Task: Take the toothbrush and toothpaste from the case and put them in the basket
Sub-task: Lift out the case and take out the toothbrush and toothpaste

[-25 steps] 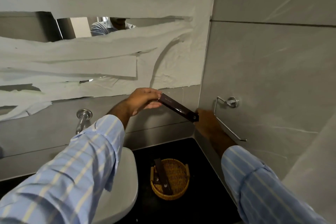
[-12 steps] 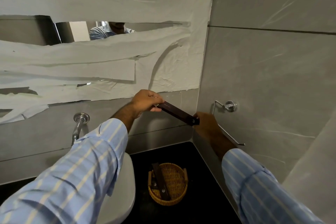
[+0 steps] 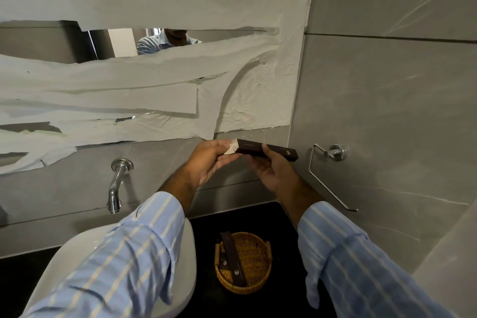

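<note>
Fingers of the left hand pinch the pale opened flap of the dark case, held level near the wall; the right hand grips its middle from below. Below, on the black tabletop, the wicker basket holds two more dark cases.

No text is legible; the case bears only a small pale emblem.
</note>
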Tool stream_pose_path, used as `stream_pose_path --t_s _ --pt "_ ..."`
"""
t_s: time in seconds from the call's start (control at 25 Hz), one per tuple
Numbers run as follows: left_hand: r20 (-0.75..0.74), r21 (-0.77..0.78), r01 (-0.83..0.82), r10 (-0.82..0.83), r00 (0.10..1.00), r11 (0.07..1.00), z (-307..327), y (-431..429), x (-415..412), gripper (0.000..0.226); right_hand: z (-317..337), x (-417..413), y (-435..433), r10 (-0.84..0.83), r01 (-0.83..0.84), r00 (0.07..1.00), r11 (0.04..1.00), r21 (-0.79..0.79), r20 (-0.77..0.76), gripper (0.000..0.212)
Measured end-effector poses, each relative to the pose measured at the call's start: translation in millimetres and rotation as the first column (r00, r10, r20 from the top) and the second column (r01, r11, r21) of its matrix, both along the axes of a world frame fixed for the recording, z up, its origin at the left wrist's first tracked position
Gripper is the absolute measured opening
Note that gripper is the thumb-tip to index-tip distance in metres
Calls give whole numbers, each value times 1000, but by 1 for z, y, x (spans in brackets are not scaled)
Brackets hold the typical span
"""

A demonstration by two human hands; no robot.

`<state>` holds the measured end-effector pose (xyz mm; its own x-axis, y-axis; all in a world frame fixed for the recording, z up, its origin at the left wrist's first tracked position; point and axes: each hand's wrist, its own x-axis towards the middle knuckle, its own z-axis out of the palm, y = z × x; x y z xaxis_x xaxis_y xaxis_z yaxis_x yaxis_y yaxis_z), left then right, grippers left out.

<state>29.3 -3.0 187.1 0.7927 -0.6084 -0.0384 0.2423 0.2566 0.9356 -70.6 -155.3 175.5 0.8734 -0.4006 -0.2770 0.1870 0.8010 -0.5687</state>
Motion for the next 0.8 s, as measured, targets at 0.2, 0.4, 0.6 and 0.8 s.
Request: stream_pose_path --t_s 0.2,0.4,0.6,0.8 --pt "458 318 -476 307 835 820 -17 -6 3 12 3 5 -1 48 -49 999 986 -160 -10 12" --pt "-311 33 -203 203 929 979 -31 -18 -8 19 12 15 -5 -5 -30 999 781 -624 -54 31" --pt "-551 -246 -300 122 826 922 -39 -35 -27 30 33 22 -14 -20 -122 987 535 -836 -157 19" --pt "-531 -272 -247 68 844 930 -50 -44 -33 28 31 24 -24 -105 -109 976 519 -848 -190 33"
